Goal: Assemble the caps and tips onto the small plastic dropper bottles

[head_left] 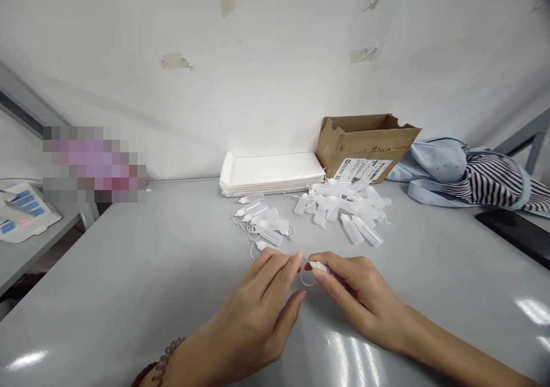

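Observation:
In my right hand (361, 292), thumb and fingers close around a small translucent squeeze bottle with a white cap (318, 265). A thin needle tip points from it toward my left hand, and a thin strap loops below. The bottle's body is mostly hidden by my fingers. My left hand (268, 301) is beside the tip, fingers stretched out and thumb apart from them. Its index fingertip is at the end of the needle; whether they touch I cannot tell. Just beyond my left hand lies a group of similar bottles (271, 225), one partly hidden behind my fingers.
Another pile of bottles (363, 204) lies at the back right, before an open cardboard box (365, 146). White padded envelopes (275, 172) are stacked against the wall. At the right are a striped and blue cloth bag (485, 178) and a black phone (515, 238).

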Motion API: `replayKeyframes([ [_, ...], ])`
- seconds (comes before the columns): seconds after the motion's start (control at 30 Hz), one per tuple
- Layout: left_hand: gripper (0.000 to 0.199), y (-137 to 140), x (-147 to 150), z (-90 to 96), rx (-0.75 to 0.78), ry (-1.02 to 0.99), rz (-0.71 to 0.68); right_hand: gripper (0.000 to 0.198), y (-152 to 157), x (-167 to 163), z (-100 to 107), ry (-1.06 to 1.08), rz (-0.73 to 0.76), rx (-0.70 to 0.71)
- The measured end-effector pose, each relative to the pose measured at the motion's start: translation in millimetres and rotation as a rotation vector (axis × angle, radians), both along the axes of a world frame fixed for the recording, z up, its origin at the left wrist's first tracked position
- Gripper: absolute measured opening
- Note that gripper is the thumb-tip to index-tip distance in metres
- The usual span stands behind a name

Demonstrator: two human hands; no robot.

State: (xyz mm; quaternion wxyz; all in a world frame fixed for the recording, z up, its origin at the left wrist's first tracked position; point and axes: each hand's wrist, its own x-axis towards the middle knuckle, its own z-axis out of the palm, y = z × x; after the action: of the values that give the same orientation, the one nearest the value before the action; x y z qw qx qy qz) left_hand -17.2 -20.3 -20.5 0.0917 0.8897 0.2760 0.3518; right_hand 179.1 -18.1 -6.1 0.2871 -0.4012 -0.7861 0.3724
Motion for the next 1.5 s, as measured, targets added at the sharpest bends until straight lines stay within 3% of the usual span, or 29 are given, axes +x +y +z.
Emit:
replayKeyframes([
  [0.17, 0.044, 5.1, -3.5, 4.7, 0.153, 0.119, -0.012, 0.026, 3.0, 2.2, -2.3, -0.029, 0.023, -0.02],
  [0.37, 0.021, 14.8, -5.1, 0.1, -0.085, -0.091, -0.039, 0.028, 7.2, 1.2, 1.6, -0.116, 0.1, -0.057],
  [0.53, 0.014, 15.7, -3.3, 1.1, -0.204, -0.069, -0.049, 0.032, 9.0, 2.0, 3.1, -0.162, 0.127, -0.039],
  [0.63, 0.015, 21.5, -9.4, 8.1, -0.292, -0.009, 0.048, 0.035, 15.5, 9.8, 5.4, -0.215, 0.048, 0.009],
  [0.83, 0.017, 38.0, -30.7, 20.9, -0.366, 0.005, 0.432, 0.03, 35.0, 37.3, 15.3, -0.548, -0.336, 0.265],
  [1.03, 0.015, 41.4, -35.2, 18.8, -0.102, -0.226, 0.784, 0.03, 42.8, 51.6, 23.1, -1.205, -0.551, 0.174],
  [1.13, 0.013, 43.6, -34.7, 13.9, 0.027, -0.256, 0.83, 0.029, 42.3, 51.9, 24.5, -1.298, -0.549, 0.09],
  [1.23, 0.012, 47.3, -35.7, 9.1, 0.057, -0.229, 0.851, 0.029, 41.7, 52.4, 25.2, -1.308, -0.547, 0.028],
  [1.37, 0.013, 54.8, -38.1, 0.9, 0.017, -0.174, 0.864, 0.03, 42.4, 56.6, 23.8, -1.291, -0.538, -0.003],
  [1.5, 0.02, 63.8, -41.4, -10.3, -0.142, 0.05, 0.779, 0.031, 43.8, 58.0, 19.9, -1.271, -0.48, -0.007],
])
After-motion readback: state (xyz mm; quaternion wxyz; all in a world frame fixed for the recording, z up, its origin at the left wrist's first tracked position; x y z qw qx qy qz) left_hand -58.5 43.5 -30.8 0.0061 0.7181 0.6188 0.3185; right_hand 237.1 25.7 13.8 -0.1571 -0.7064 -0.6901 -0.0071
